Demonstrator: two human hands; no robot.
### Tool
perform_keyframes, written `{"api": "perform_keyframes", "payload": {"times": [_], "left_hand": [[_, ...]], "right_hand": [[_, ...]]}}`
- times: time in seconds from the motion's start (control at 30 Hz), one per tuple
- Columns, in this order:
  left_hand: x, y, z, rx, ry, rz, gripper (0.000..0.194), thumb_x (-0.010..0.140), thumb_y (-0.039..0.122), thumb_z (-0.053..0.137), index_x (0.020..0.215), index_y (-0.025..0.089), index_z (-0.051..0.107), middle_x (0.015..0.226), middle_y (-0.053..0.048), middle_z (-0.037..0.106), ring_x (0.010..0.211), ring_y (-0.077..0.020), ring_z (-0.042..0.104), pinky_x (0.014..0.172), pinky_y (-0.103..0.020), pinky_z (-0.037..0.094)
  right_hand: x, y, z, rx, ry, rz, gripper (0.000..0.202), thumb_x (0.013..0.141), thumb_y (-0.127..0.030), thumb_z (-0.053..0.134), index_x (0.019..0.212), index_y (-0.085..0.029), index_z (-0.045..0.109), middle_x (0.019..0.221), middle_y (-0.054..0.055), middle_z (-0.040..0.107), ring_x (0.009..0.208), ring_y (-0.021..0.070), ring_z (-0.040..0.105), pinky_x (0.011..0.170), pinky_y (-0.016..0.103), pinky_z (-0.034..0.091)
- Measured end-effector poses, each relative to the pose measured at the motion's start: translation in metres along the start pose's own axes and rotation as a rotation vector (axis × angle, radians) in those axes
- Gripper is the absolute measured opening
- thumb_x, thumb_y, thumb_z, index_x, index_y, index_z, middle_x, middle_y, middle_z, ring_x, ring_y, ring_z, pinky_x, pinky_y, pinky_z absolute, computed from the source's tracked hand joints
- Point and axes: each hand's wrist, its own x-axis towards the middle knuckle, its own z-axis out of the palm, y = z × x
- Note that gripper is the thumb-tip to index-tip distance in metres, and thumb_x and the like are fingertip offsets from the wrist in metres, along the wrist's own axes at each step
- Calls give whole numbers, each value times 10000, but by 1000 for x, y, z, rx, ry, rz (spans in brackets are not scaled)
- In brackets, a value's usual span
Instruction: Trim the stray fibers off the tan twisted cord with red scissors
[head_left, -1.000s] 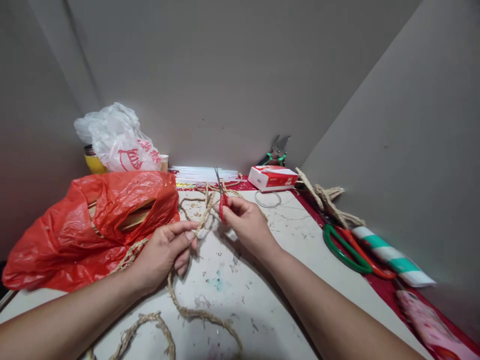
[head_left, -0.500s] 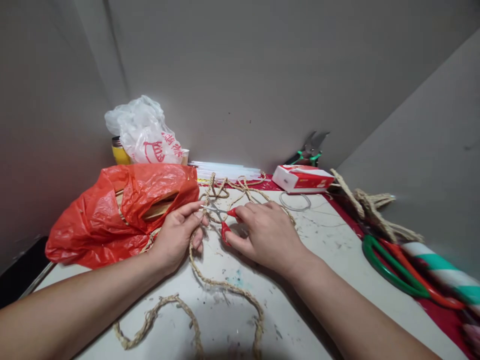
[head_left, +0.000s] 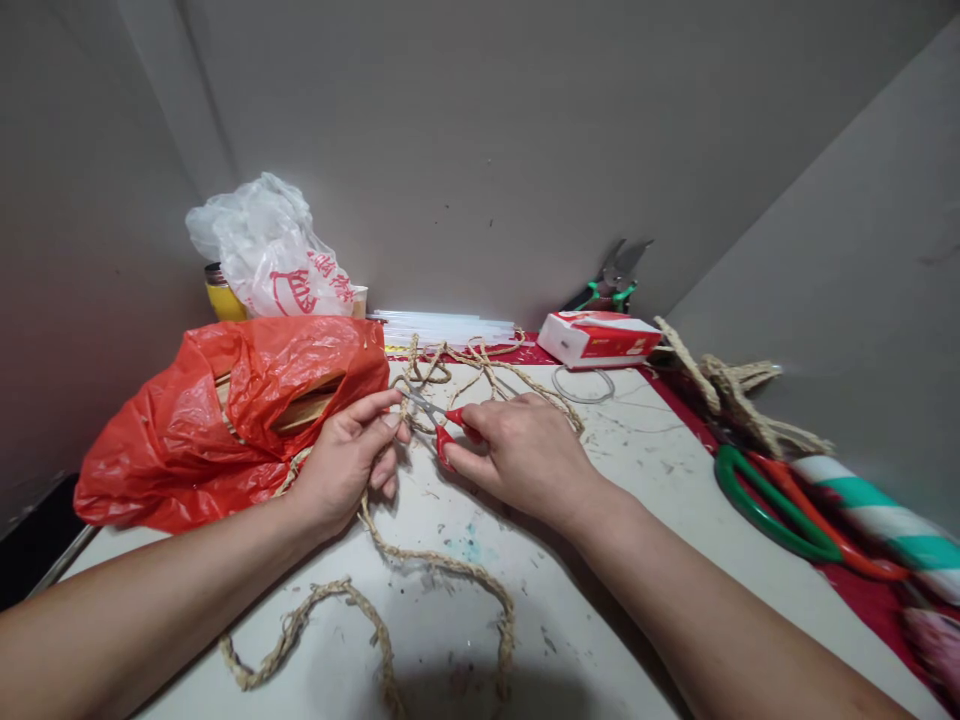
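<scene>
Above the white table, my left hand [head_left: 358, 448] pinches a braided straw rope [head_left: 442, 562] between thumb and fingers. From that hand the rope runs down and loops across the near part of the table; more of it lies in curls beyond the hands. My right hand [head_left: 525, 450] has its thumb and fingers in the red handles of small scissors [head_left: 427, 405]. The blades point left, and their tips reach the rope beside my left fingertips. Whether the blades are touching a strand I cannot tell.
On the left lies a red plastic bag [head_left: 172, 430] with flat straw-coloured pieces inside. Behind it are a white plastic bag [head_left: 262, 250] and a yellow container [head_left: 223, 298]. Translucent sticks [head_left: 450, 328], a tissue pack [head_left: 600, 340], pruning shears [head_left: 615, 275] and green-orange handles [head_left: 776, 505] line the edges.
The scissors' handles have come closer together and the blades have closed somewhat near my left fingertips. The whole view has shifted slightly; the rope on the table lies much as before.
</scene>
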Motion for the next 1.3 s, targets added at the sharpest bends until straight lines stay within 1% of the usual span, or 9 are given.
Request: {"api": "perform_keyframes", "payload": {"times": [0.17, 0.4, 0.5, 0.6, 0.7, 0.83, 0.93, 1.1, 1.3], "left_hand": [[1, 1, -1, -8, 10, -13, 320, 776, 208, 643, 1078, 173, 544, 704, 45, 566, 332, -9, 333, 336, -179, 395], [1, 0, -1, 11, 34, -15, 329, 787, 200, 624, 1104, 159, 548, 703, 42, 560, 333, -6, 319, 337, -177, 383], [2, 1, 0, 15, 34, -12, 346, 781, 208, 632, 1115, 159, 551, 713, 39, 565, 338, -8, 329, 340, -179, 386], [3, 1, 0, 18, 47, 10, 327, 769, 230, 652, 1074, 153, 563, 730, 29, 591, 344, -14, 351, 352, -189, 405], [4, 1, 0, 21, 93, 52, 248, 752, 240, 670, 959, 135, 582, 744, 7, 630, 366, -26, 403, 391, -207, 451], [4, 0, 0, 6, 114, 78, 187, 734, 241, 686, 851, 129, 591, 710, 5, 634, 403, -44, 464, 467, -234, 502], [4, 1, 0, -9, 109, 73, 182, 729, 244, 691, 840, 134, 598, 685, 13, 623, 410, -49, 475, 470, -232, 499], [5, 2, 1, -34, 108, 56, 164, 734, 224, 676, 845, 139, 590, 647, 23, 601, 406, -52, 458, 450, -227, 488], [6, 3, 1, -61, 109, 47, 152, 758, 215, 656, 863, 141, 575, 637, 27, 591, 407, -48, 450, 458, -220, 488]], "right_hand": [[0, 1, -1, -1, -19, -1, 328, 826, -452, 481, 656, -208, 617, 575, 12, 614, 533, 153, 487, 580, 292, 254], [-1, 3, -4, -26, 4, -50, 323, 856, -412, 480, 656, -200, 621, 560, 10, 598, 521, 139, 449, 607, 300, 241], [-1, 4, -2, 12, 4, -12, 339, 863, -409, 455, 641, -204, 607, 562, 4, 588, 524, 137, 435, 579, 293, 219], [0, 6, -1, 93, 18, 41, 328, 843, -414, 457, 628, -204, 587, 569, -6, 571, 523, 128, 418, 553, 284, 211], [0, 9, 0, 137, 31, 25, 273, 785, -420, 517, 634, -198, 570, 593, -13, 561, 548, 126, 423, 591, 282, 265], [-1, 14, 0, 127, 44, -76, 235, 767, -419, 554, 744, -191, 608, 685, 5, 605, 644, 153, 488, 715, 314, 319], [-1, 18, 1, 98, 73, -129, 264, 783, -434, 548, 805, -183, 628, 726, 26, 627, 692, 173, 519, 739, 331, 318], [0, 23, 1, 41, 108, -138, 285, 787, -448, 561, 812, -175, 638, 751, 42, 639, 719, 182, 529, 745, 329, 307], [0, 24, 0, 29, 100, -161, 304, 794, -457, 564, 823, -167, 653, 746, 49, 641, 724, 186, 527, 760, 332, 301]]}}
